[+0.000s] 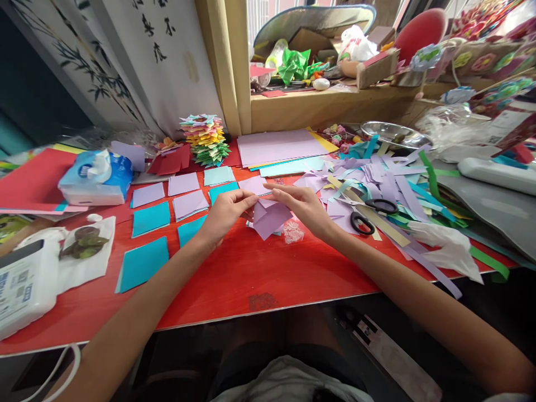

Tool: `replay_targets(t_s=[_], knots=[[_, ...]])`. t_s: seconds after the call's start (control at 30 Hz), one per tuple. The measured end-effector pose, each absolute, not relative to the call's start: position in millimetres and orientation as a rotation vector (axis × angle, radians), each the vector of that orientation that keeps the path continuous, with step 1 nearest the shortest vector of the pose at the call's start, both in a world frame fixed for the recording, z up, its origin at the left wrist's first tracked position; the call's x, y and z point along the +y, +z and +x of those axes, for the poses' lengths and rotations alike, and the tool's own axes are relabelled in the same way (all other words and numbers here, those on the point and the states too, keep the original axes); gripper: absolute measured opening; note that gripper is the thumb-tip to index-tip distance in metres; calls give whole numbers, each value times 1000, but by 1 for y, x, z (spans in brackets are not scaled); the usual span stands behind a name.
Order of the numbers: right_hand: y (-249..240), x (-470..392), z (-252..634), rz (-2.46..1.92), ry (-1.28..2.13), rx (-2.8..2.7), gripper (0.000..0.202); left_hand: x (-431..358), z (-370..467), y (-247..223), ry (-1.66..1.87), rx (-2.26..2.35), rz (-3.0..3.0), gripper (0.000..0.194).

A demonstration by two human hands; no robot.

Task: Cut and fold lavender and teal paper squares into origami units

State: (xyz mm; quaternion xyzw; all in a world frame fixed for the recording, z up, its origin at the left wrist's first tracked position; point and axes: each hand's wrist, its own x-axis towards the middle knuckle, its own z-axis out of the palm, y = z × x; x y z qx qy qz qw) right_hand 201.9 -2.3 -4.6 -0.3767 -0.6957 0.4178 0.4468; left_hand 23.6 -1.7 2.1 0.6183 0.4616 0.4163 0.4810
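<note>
1. Lilac paper piece (270,218), partly folded, sits just above the red table (234,279) near the middle of the head view, held between both hands.
2. Left hand (224,215) pinches the piece's upper left edge, thumb and fingertips closed on the paper; right hand (304,206) pinches the upper right edge the same way, fingers shut on the sheet.
3. Judging from the pose, a crease is being set along the top. It would go best with the edges lined up before pressing, both pinches kept tight, and the fold run down against the table so it lies sharp.
4. At 10 o'clock from the hands lie cut squares, lilac squares (184,192) and teal squares (148,220), laid flat in rows.
5. At 12 o'clock stands a stack of folded paper stars (205,139).
6. At 3 o'clock black-handled scissors (371,215) rest on a heap of paper strips (389,184).
7. Containers: a metal bowl (396,133) at 1 o'clock, its contents too unclear to name; a tissue pack (98,178) at 9 o'clock with a tissue sticking out; a white tub (23,287) at 8 o'clock, closed.
</note>
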Motion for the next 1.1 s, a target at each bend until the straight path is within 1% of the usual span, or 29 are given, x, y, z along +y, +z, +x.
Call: replay_targets(t_s=[0.23, 0.43, 0.53, 0.63, 0.73, 0.83, 1.1], knots=[[-10, 8, 203, -976, 1399, -1712, 37, -3, 24, -1, 971, 1178, 1673, 25], [-14, 10, 203, -985, 1525, -1682, 35, -4, 24, -2, 977, 1229, 1778, 25], [-15, 11, 203, -991, 1519, -1626, 32, -2, 22, 0, 944, 1190, 1688, 24], [-16, 12, 204, -1002, 1474, -1593, 30, 1, 20, 0, 878, 1169, 1627, 28], [-17, 14, 205, -976, 1519, -1582, 29, 3, 18, -2, 843, 1178, 1642, 29], [-18, 14, 205, -954, 1576, -1570, 29, 4, 18, -4, 842, 1167, 1668, 28], [-15, 12, 203, -981, 1593, -1513, 29, 3, 19, -5, 877, 1154, 1687, 27]])
